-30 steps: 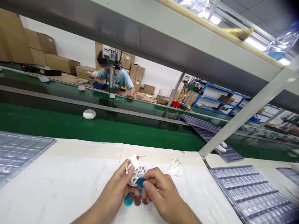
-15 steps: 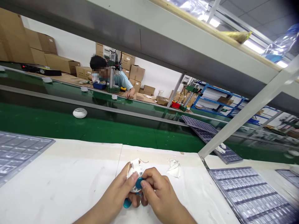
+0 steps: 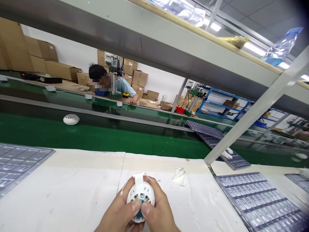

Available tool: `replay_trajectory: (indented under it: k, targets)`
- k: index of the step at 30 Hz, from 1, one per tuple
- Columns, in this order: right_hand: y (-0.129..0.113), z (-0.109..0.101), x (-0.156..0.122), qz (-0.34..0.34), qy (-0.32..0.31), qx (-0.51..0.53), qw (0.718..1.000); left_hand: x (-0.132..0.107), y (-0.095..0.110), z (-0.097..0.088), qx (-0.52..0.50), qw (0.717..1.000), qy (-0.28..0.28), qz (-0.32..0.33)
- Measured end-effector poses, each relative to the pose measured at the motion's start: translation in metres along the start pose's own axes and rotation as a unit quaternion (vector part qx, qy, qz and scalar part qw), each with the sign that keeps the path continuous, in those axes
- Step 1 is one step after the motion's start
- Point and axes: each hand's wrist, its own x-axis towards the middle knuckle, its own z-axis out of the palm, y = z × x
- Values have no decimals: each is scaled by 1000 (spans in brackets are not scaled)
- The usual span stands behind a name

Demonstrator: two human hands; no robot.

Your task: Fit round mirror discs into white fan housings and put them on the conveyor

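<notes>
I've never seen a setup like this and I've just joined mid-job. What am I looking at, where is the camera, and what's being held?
There's no machine here. These are a person's own bare hands, seen from a single camera worn on the head and looking forward and down. The left hand and right hand grip a round white vented plastic part, with a blue piece showing at its middle. Below them is a white-covered bench, with a crumpled scrap on it and clear plastic trays alongside. Beyond lies a green conveyor belt with another white vented part. A co-worker sits across it.
</notes>
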Motion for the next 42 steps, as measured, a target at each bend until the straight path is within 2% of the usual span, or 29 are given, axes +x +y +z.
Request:
replay_trajectory:
  k: [2, 7, 10, 14, 18, 20, 24, 28, 32, 36, 38, 40, 42]
  targets:
    - [4, 2, -1, -11, 42, -16, 999, 0, -1, 2, -27, 1000, 7, -10]
    - [4, 2, 1, -57, 34, -54, 996, 1, 3, 1, -38, 999, 24, -16]
    - [6, 0, 3, -37, 33, -66, 997, 1, 6, 2, -36, 998, 31, -36]
    - [10, 0, 6, 12, 38, -68, 997, 3, 8, 5, -52, 998, -10, -38]
    - [8, -1, 13, -6, 9, -72, 997, 14, 12, 3, -75, 996, -16, -52]
    - [5, -8, 17, -11, 49, -95, 994, 22, 17, -1, -96, 992, 9, -77]
    - [-3, -33, 26, -51, 209, -142, 966, 35, 30, -10, -115, 986, 95, -78]
    - [-7, -48, 34, -53, 246, -181, 951, 39, 32, -18, -99, 987, 102, -72]
    - [-7, -46, 35, -56, 247, -191, 948, 37, 26, -19, -38, 991, 119, -53]
    - [-9, -44, 32, -55, 231, -200, 951, 35, 23, -18, 102, 988, 109, 24]
    - [-10, -45, 32, -52, 218, -202, 953, 33, 21, -18, 210, 969, 114, 61]
    - [-9, -46, 32, -52, 206, -204, 956, 32, 16, -21, 313, 938, 122, 87]
    - [-8, -48, 33, -54, 196, -203, 958, 32, 10, -25, 411, 900, 92, 110]
